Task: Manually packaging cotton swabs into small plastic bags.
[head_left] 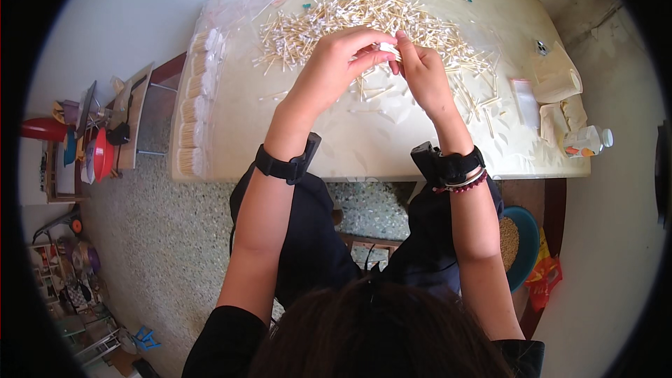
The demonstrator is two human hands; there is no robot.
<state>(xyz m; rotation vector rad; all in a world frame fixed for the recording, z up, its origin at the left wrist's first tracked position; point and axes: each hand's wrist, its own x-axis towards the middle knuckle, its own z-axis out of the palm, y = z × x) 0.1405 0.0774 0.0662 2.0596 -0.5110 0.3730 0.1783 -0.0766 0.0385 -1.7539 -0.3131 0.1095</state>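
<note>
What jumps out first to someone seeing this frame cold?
The wide heap of cotton swabs spread across the far half of the pale table. Just above it, the left hand and right hand meet, pinching a small white bundle between the fingertips. Next, the row of bagged swab bundles lined up along the table's left edge.

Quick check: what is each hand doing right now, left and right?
Left hand: fingers closed on a small white bundle of cotton swabs.
Right hand: fingertips pinched on the same bundle, above the loose swab pile.
</note>
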